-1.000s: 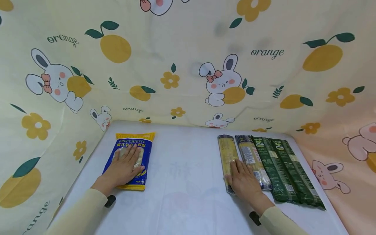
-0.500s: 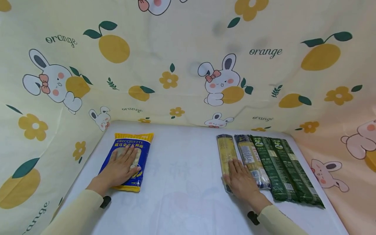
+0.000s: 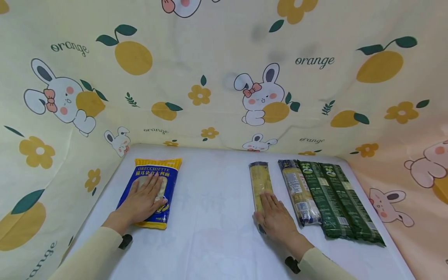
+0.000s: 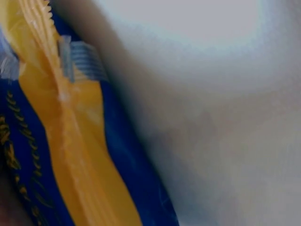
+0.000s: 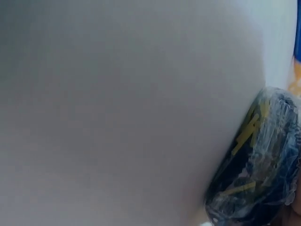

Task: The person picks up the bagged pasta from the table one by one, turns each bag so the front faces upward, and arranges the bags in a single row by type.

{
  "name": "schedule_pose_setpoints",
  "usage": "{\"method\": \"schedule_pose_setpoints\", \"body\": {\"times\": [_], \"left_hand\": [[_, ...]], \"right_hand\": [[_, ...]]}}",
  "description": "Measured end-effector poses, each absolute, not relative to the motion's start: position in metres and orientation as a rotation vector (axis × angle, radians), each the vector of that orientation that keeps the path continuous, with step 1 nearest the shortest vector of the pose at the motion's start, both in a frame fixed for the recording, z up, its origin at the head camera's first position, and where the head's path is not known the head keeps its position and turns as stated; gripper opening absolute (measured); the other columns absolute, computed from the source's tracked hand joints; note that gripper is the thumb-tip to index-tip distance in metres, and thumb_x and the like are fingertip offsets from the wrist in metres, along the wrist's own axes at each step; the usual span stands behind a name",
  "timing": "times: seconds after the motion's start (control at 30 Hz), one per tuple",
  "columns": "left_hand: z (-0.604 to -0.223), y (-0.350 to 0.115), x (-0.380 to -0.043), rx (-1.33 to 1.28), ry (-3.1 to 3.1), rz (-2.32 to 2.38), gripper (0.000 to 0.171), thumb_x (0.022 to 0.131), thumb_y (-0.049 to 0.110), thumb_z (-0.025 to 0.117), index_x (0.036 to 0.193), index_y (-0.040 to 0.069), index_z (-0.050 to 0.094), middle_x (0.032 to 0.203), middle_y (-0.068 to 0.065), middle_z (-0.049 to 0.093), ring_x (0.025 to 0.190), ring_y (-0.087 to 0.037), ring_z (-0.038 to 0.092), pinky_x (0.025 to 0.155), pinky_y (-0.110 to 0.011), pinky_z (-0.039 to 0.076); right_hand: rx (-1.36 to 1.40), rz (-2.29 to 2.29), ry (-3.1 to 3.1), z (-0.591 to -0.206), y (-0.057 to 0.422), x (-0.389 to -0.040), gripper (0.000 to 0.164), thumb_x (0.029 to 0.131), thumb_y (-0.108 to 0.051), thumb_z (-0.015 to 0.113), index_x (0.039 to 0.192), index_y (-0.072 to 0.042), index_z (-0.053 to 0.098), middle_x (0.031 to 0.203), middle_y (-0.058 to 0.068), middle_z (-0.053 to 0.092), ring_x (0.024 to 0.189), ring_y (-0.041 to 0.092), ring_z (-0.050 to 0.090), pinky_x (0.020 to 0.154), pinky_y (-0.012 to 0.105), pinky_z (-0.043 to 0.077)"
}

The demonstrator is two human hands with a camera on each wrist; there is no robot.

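In the head view my left hand lies flat, fingers extended, on a blue and yellow bag of orecchiette. The left wrist view shows the yellow seam and blue side of that bag. My right hand rests on the lower half of a long, clear-wrapped spaghetti pack, with straight fingers over it and the thumb at its left side. One end of the spaghetti pack, crinkled and dark, appears at the lower right of the right wrist view. Both packages lie on the white table.
Right of the spaghetti pack lies another clear pasta pack with a white label. Beside it are two dark green packs, one nearer and one farther right. A patterned cloth stands behind the table and at both sides.
The spaghetti pack has slid left under my right hand, opening a gap to the pack beside it. The left hand and orecchiette bag shifted slightly left, then stayed nearly still.
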State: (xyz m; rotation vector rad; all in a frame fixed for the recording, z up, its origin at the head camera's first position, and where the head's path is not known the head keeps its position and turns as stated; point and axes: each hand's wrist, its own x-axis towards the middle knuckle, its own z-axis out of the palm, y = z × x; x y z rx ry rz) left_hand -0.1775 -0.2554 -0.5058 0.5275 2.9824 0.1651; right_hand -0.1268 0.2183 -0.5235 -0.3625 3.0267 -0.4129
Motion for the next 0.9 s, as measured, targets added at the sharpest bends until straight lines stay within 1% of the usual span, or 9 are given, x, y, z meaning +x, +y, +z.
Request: {"method": "schedule_pose_setpoints", "body": {"times": [0.2, 0.33, 0.53, 0.63, 0.73, 0.83, 0.9], "left_hand": [[-0.505, -0.254, -0.177, 0.522, 2.990, 0.157, 0.087, 0.109, 0.059, 0.043, 0.169, 0.003, 0.013, 0.176, -0.021, 0.008, 0.163, -0.043, 0.006, 0.125, -0.070, -0.001], [-0.504, -0.253, -0.176, 0.515, 2.983, 0.181, 0.087, 0.109, 0.057, 0.045, 0.168, 0.002, 0.013, 0.176, -0.022, 0.007, 0.163, -0.044, 0.005, 0.125, -0.071, -0.001], [-0.503, -0.250, -0.177, 0.508, 2.972, 0.187, 0.087, 0.109, 0.058, 0.043, 0.169, 0.002, 0.012, 0.176, -0.022, 0.005, 0.163, -0.044, 0.003, 0.125, -0.071, -0.003], [-0.503, -0.249, -0.175, 0.501, 2.971, 0.187, 0.088, 0.109, 0.059, 0.041, 0.168, 0.001, 0.012, 0.176, -0.023, 0.006, 0.162, -0.045, 0.004, 0.125, -0.071, -0.002], [-0.503, -0.249, -0.173, 0.478, 2.979, 0.193, 0.091, 0.109, 0.061, 0.042, 0.168, -0.001, 0.012, 0.175, -0.024, 0.007, 0.162, -0.045, 0.005, 0.124, -0.071, -0.001], [-0.504, -0.250, -0.173, 0.452, 2.986, 0.205, 0.094, 0.108, 0.063, 0.041, 0.167, -0.002, 0.011, 0.175, -0.025, 0.007, 0.162, -0.045, 0.005, 0.125, -0.071, -0.001], [-0.504, -0.251, -0.174, 0.448, 2.985, 0.210, 0.094, 0.108, 0.063, 0.042, 0.167, -0.003, 0.011, 0.175, -0.026, 0.007, 0.162, -0.045, 0.005, 0.124, -0.072, -0.001]], "right_hand": [[-0.446, -0.436, 3.039, -0.522, 0.188, -0.104, 0.073, 0.109, -0.042, 0.056, 0.162, 0.002, 0.034, 0.168, 0.024, 0.034, 0.157, 0.043, 0.030, 0.122, 0.064, 0.030], [-0.498, -0.428, 3.017, -0.520, 0.176, -0.092, 0.070, 0.110, -0.042, 0.053, 0.163, 0.000, 0.035, 0.169, 0.022, 0.033, 0.158, 0.042, 0.030, 0.123, 0.062, 0.029], [-0.499, -0.481, 2.932, -0.511, 0.196, -0.092, 0.067, 0.112, -0.046, 0.047, 0.164, -0.005, 0.035, 0.171, 0.017, 0.031, 0.160, 0.040, 0.025, 0.124, 0.066, 0.023], [-0.518, -0.385, 2.940, -0.509, 0.207, -0.089, 0.068, 0.111, -0.049, 0.047, 0.164, -0.007, 0.037, 0.171, 0.015, 0.033, 0.159, 0.039, 0.027, 0.124, 0.068, 0.021], [-0.545, -0.249, 2.962, -0.512, 0.210, -0.085, 0.070, 0.110, -0.053, 0.046, 0.165, -0.011, 0.036, 0.171, 0.012, 0.034, 0.160, 0.036, 0.028, 0.124, 0.069, 0.018], [-0.560, -0.178, 2.990, -0.516, 0.207, -0.084, 0.070, 0.111, -0.054, 0.044, 0.165, -0.012, 0.035, 0.171, 0.010, 0.034, 0.160, 0.034, 0.029, 0.124, 0.069, 0.018], [-0.560, -0.175, 3.013, -0.518, 0.204, -0.084, 0.069, 0.111, -0.053, 0.044, 0.164, -0.010, 0.037, 0.170, 0.011, 0.036, 0.159, 0.034, 0.031, 0.124, 0.069, 0.019]]}}
